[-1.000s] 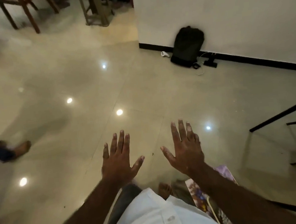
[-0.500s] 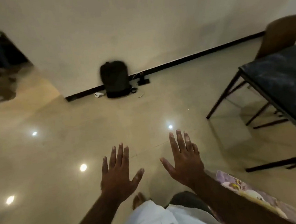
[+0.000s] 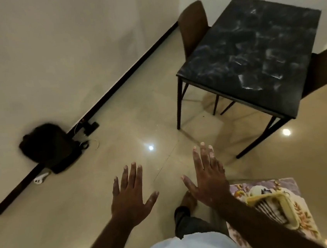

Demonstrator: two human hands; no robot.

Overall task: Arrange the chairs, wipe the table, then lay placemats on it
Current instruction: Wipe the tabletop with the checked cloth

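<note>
Both hands hover palm-down over the glossy beige tiled floor (image 3: 117,112), fingers spread and holding nothing: the left hand (image 3: 131,196) at 6 o'clock, the right hand (image 3: 207,176) just to its right and slightly farther forward. Their pose matches the earlier frames; what has changed is the view, which has swung further right. The black marble-topped rectangular table (image 3: 252,54) on thin black metal legs, cut off at the right edge half a second ago, now shows whole at 1 o'clock, its top bare with pale streaks. A brown upholstered chair (image 3: 193,26) stands at its far-left side by the white wall (image 3: 49,45), and the back of a second brown chair (image 3: 326,68) shows at 3 o'clock, touching the table's right edge. The black backpack (image 3: 49,148) against the skirting has slid from upper centre to 9 o'clock, a small white object (image 3: 40,178) beside it. At 5 o'clock, under the right forearm, lie floral-patterned placemats (image 3: 297,212) with a striped cloth folded on top.
</note>
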